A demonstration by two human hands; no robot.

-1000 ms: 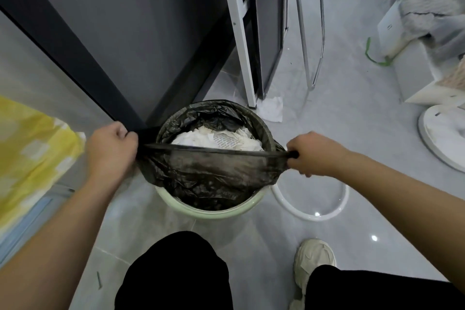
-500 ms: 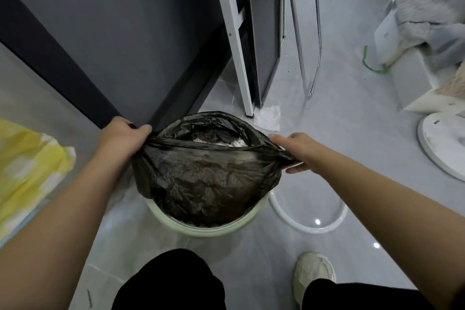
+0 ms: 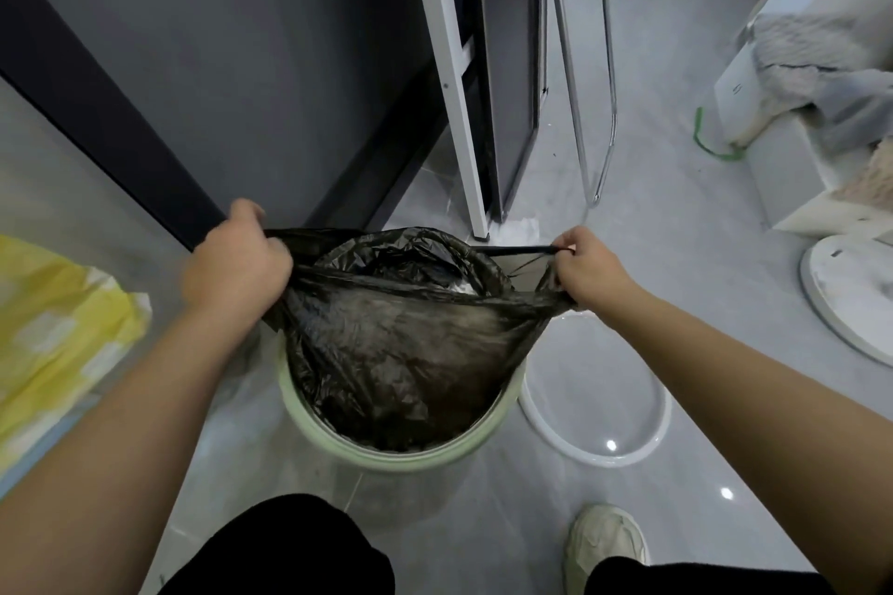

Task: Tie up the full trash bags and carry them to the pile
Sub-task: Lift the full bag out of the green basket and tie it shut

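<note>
Black plastic, the trash bag (image 3: 406, 343) sits in the pale green bin (image 3: 386, 459) on the floor (image 3: 676, 256), its mouth stretched wide. The left grip (image 3: 237, 271) is curled round one edge, the right grip (image 3: 587, 271) pinches the other. Best to lift both edges evenly, bring them together above the bin, then knot.

Trash bag (image 3: 401, 353) thin crinkled glossy black plastic; bin (image 3: 386, 454) smooth matt; floor (image 3: 676, 256) glossy tile.
</note>
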